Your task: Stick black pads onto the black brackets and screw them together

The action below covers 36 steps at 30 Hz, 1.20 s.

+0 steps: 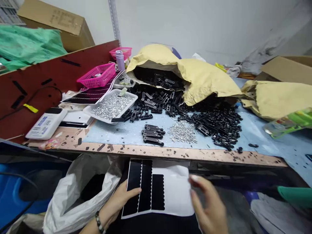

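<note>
Below the table's front edge, on my lap, lies a white backing sheet (176, 191) carrying three black scallop-edged sticker strips (146, 188). My left hand (119, 203) holds the sheet's left edge, thumb pressed on the leftmost black strip. My right hand (207, 204) hovers at the sheet's right edge, fingers loosely curled and slightly blurred, with nothing clearly in them. On the table above sit a small stack of black plastic parts (153, 134) and a heap of small silver pins (182, 132).
A large pile of black parts (207, 120) spills from yellow paper sacks (202, 78). A white tray of silver pins (112, 105), pink baskets (97, 75), a purple bottle (120, 60) and cardboard boxes (287, 68) stand around. A white plastic bag (73, 191) gapes at lower left.
</note>
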Each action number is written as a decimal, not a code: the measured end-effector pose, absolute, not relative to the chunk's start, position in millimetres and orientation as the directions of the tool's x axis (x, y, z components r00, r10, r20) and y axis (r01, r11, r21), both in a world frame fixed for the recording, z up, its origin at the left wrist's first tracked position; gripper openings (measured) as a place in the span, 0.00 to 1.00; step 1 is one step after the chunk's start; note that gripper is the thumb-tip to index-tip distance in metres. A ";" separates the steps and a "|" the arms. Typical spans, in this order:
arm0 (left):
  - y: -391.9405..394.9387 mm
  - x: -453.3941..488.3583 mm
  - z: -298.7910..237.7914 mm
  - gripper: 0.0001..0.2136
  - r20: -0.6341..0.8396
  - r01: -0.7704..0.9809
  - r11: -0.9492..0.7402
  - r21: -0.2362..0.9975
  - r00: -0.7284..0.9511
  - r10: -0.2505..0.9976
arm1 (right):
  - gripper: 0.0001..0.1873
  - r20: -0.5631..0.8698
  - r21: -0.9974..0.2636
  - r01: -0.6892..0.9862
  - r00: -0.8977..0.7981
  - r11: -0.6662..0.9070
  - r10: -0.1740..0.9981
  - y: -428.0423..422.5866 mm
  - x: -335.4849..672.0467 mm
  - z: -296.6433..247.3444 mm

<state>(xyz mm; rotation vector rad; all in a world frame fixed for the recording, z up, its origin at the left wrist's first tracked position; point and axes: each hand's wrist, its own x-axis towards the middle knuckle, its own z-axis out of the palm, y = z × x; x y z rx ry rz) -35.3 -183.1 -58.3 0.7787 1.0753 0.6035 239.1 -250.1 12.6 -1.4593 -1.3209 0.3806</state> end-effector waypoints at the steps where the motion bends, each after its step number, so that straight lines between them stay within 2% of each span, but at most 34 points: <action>1: -184.4 -32.0 -52.6 0.20 -0.560 -0.127 0.653 0.746 0.412 0.719 | 0.12 0.324 -0.845 0.521 0.320 0.120 0.890 -253.3 228.9 -3.3; 3: -188.5 -26.9 -48.7 0.16 -0.645 -0.205 0.793 0.574 0.483 0.592 | 0.13 0.090 -0.885 0.459 0.333 -0.078 0.939 -261.3 210.6 -35.0; 5: -193.3 -20.8 -53.8 0.10 -0.723 -0.224 0.909 0.351 0.552 0.416 | 0.20 -0.150 -0.897 0.336 0.377 -0.286 0.914 -271.0 195.2 -61.5; 6: -195.4 -16.3 -58.1 0.09 -0.740 -0.226 0.939 0.261 0.577 0.345 | 0.24 -0.232 -0.898 0.262 0.399 -0.352 0.887 -275.5 188.4 -71.4; 8: -197.9 -3.8 -66.4 0.10 -0.742 -0.235 0.958 0.162 0.611 0.275 | 0.32 -0.320 -0.909 0.110 0.430 -0.401 0.844 -281.5 177.7 -84.0; 10: -198.0 11.9 -72.1 0.11 -0.738 -0.234 0.963 0.133 0.625 0.254 | 0.38 -0.376 -0.916 -0.043 0.432 -0.398 0.819 -281.6 172.3 -88.5; 13: -194.9 33.5 -76.0 0.12 -0.717 -0.193 0.973 0.126 0.660 0.224 | 0.40 -0.487 -0.872 -0.292 0.438 -0.393 0.756 -273.2 175.3 -85.2; 16: -192.6 43.3 -78.3 0.11 -0.689 -0.156 0.970 0.185 0.683 0.241 | 0.35 -0.525 -0.822 -0.477 0.419 -0.312 0.741 -265.5 184.4 -74.1; 19: -192.9 39.3 -78.8 0.09 -0.682 -0.128 0.963 0.239 0.683 0.260 | 0.29 -0.488 -0.806 -0.527 0.337 -0.268 0.805 -263.8 189.7 -60.0; 22: -191.6 24.5 -73.1 0.05 -0.682 -0.149 0.946 0.286 0.662 0.310 | 0.25 -0.487 -0.823 -0.466 0.282 -0.326 0.827 -262.6 188.1 -51.5; 24: -187.6 10.0 -65.7 0.05 -0.678 -0.140 0.924 0.357 0.642 0.359 | 0.22 -0.464 -0.867 -0.336 0.282 -0.367 0.840 -260.0 184.1 -52.5; 28: -175.1 -27.8 -50.9 0.12 -0.693 -0.004 0.841 0.541 0.564 0.449 | 0.22 -0.338 -0.932 0.023 0.297 -0.361 0.893 -254.4 175.8 -67.6; 32: -161.7 -73.2 -43.5 0.14 -0.738 0.171 0.749 0.640 0.410 0.536 | 0.25 -0.280 -0.920 0.174 0.339 -0.352 0.898 -254.7 181.5 -79.0; 34: -156.5 -92.7 -39.4 0.17 -0.691 0.336 0.609 0.719 0.248 0.679 | 0.23 -0.239 -0.909 0.248 0.350 -0.335 0.906 -254.0 190.6 -75.4; 36: -154.9 -101.8 -31.9 0.19 -0.532 0.476 0.438 0.763 0.076 0.844 | 0.19 -0.127 -0.899 0.359 0.335 -0.251 0.934 -248.2 199.2 -64.6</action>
